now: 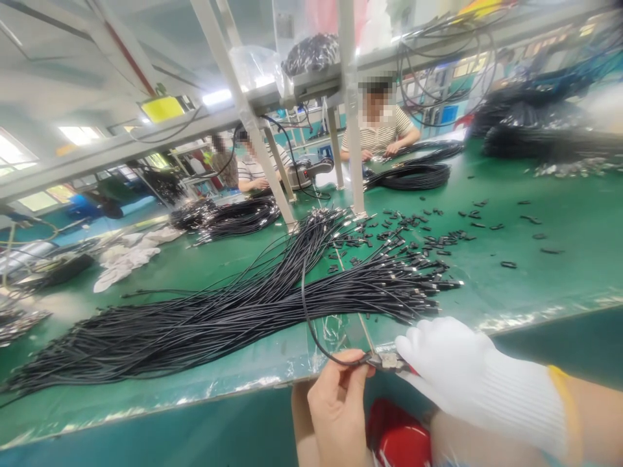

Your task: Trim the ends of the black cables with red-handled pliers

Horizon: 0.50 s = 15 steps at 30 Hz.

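My bare left hand pinches a black cable close to its end, just off the front edge of the table. That cable arcs up from the fingers and over the bundle of black cables lying across the green tabletop. In a white knitted glove, my right hand is closed around pliers; a bit of red handle shows under the fingers. The jaws of the pliers meet the cable end right beside my left fingertips. Whether they are clamped on it is too small to tell.
Small black plastic pieces lie scattered behind the bundle. Coiled cables and a metal shelf post stand farther back. Two people in striped tops work across the table. Something red is below the edge.
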### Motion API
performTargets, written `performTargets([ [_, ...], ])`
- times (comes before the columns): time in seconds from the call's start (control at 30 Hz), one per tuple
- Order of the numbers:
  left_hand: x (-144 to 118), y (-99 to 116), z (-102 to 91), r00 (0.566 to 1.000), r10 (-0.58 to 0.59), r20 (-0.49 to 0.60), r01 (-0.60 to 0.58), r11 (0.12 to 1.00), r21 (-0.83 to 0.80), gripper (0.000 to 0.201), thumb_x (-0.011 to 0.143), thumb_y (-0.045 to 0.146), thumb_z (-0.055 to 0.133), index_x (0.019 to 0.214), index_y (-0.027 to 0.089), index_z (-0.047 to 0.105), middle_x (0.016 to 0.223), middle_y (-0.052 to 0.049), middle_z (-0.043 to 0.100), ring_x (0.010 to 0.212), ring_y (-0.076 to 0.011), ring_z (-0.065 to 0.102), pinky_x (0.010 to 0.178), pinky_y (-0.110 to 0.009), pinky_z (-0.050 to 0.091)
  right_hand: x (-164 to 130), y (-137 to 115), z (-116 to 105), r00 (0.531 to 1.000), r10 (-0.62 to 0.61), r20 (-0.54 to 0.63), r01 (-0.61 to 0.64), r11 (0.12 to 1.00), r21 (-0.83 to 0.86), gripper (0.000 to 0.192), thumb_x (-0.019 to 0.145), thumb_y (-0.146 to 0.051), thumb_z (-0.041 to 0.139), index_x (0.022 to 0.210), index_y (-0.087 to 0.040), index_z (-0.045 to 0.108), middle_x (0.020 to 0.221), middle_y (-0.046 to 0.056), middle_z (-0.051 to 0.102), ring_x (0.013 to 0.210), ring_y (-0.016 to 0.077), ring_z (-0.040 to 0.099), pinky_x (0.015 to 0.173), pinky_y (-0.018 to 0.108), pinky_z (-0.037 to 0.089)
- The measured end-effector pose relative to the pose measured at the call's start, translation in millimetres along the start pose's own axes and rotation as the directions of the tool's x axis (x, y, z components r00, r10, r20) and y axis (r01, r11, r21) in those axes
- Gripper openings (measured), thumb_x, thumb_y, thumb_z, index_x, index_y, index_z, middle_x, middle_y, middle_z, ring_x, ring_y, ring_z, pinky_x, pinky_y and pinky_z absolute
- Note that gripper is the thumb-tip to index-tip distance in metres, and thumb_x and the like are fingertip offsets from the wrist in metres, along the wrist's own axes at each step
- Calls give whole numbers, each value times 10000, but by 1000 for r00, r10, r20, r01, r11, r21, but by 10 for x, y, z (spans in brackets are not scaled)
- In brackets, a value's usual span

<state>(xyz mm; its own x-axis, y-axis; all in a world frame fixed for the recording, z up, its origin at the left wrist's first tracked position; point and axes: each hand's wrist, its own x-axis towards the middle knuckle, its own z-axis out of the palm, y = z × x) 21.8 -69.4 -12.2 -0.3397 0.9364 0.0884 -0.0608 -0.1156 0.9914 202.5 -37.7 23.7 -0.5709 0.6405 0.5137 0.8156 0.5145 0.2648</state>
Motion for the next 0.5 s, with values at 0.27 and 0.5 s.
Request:
performTargets([
  [0.27,-51,-283,66,895,421,-148,-335,852,402,217,837,140,770,948,303,863,962,-60,856,880,-268,798,904,-371,616,50,-217,-99,996,86,6,-81,957,-280,317,592,-390,854,631,-208,597,600,62,582,509,213,517,532,312,209],
  [0.5,37,-398,-17,893,440,-90,-347,803,485,212,837,168,799,993,293,866,1023,-75,855,953,-289,805,931,-387,621,97,-305,-113,989,147,13,-132,920,-368,154,686,-116,700,617,-214,603,601,64,521,552,221,483,535,342,268],
])
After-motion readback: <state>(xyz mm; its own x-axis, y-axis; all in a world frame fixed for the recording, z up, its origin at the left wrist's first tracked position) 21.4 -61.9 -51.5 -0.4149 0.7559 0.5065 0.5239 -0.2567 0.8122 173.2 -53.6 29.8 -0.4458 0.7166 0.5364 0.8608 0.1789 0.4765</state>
